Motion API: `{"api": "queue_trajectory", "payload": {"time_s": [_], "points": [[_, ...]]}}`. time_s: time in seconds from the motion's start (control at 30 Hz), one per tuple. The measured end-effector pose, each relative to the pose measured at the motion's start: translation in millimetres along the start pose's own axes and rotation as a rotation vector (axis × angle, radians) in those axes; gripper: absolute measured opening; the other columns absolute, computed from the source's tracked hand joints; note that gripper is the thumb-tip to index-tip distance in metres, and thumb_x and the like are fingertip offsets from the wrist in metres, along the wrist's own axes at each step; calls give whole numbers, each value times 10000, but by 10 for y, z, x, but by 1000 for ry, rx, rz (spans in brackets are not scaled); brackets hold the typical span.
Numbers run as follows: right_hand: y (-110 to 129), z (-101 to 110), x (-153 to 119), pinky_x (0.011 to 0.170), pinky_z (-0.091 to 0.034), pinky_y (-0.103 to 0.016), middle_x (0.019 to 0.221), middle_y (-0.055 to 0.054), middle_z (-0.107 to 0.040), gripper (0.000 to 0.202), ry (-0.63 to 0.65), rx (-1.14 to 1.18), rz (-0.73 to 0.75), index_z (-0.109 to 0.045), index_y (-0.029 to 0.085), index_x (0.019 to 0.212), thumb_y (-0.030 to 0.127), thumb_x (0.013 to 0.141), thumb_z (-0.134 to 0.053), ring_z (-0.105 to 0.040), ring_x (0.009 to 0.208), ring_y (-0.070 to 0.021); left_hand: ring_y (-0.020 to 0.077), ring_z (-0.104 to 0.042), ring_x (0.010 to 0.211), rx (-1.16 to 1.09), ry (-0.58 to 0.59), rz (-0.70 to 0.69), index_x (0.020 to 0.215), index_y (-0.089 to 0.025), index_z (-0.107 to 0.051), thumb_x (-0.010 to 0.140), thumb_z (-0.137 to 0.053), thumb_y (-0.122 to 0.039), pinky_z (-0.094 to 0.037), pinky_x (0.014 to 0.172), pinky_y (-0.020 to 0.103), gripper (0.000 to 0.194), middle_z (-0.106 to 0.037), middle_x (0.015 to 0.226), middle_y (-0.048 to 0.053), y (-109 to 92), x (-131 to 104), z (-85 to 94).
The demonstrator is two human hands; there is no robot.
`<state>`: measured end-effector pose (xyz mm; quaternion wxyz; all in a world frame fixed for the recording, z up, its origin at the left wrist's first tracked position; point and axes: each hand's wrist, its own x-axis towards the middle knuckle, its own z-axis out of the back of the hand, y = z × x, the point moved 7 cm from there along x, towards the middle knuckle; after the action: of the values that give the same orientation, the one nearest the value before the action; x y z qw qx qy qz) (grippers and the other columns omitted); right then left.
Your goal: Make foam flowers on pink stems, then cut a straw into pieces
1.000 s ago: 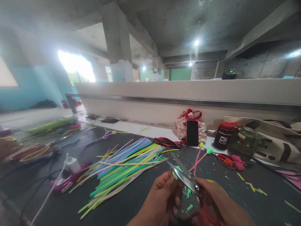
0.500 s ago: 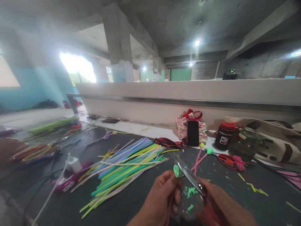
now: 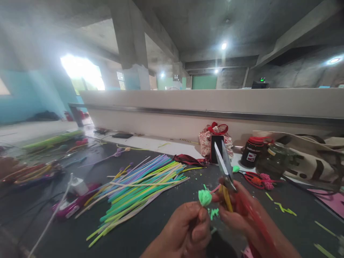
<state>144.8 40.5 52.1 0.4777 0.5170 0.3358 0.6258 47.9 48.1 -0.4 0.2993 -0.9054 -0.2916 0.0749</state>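
While the right hand [image 3: 239, 215] clasps scissors [image 3: 227, 172], pinched green fluff [image 3: 205, 197] tops the left hand [image 3: 186, 226].

The left fingers [image 3: 188, 210] hide the green puff's [image 3: 205, 197] underside; the scissors [image 3: 229, 179] cover part of the phone [image 3: 214, 157], their red handles [image 3: 256, 222] blurred. Forearms [image 3: 154, 247] run off the bottom edge, the canvas bag [image 3: 322, 163] off the right. A brownish shape [image 3: 10, 166] (hand or not, unclear) smears at far left.

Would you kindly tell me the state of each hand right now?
Left hand: closed, fingertips pinched just below the green puff.
Right hand: closed, holding scissors with their blades slightly apart.
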Motion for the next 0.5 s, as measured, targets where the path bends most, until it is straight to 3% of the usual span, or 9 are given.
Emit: {"api": "queue_trajectory", "payload": {"time_s": [0.17, 0.3, 0.4, 0.5], "points": [[14, -209, 53, 641, -489, -312, 880, -21, -589, 456, 138, 322, -168, -444, 291, 1082, 334, 656, -600, -605, 765, -189, 51, -316, 234, 49, -112, 108, 574, -146, -475, 743, -452, -252, -201, 263, 125, 201, -404, 324, -35, 120, 4, 33], [6, -228, 80, 593, -462, -250, 838, -16, -567, 482, 172, 305, -199, -445, 239, 1074, 345, 645, -638, -590, 720, -160, 76, -428, 275, 114, -237, 176, 635, -107, -549, 740, -428, -323, -297, 268, 137, 269, -505, 390, 16, 180, -16, 80], [-47, -189, 97, 566, -441, -226, 805, -1, -549, 469, 125, 254, -186, -448, 232, 1069, 353, 659, -641, -558, 653, -126, 128, -556, 408, 180, -280, 127, 708, -73, -581, 743, -419, -356, -385, 311, 164, 329, -588, 542, 81, 115, -15, 76], [-134, -176, 93, 540, -432, -224, 780, 10, -535, 468, 95, 240, -195, -451, 240, 1061, 325, 649, -655, -537, 614, -116, 153, -604, 512, 155, -298, 21, 790, -89, -580, 731, -477, -319, -453, 377, 193, 258, -609, 640, 79, 0, -8, 74]]}}
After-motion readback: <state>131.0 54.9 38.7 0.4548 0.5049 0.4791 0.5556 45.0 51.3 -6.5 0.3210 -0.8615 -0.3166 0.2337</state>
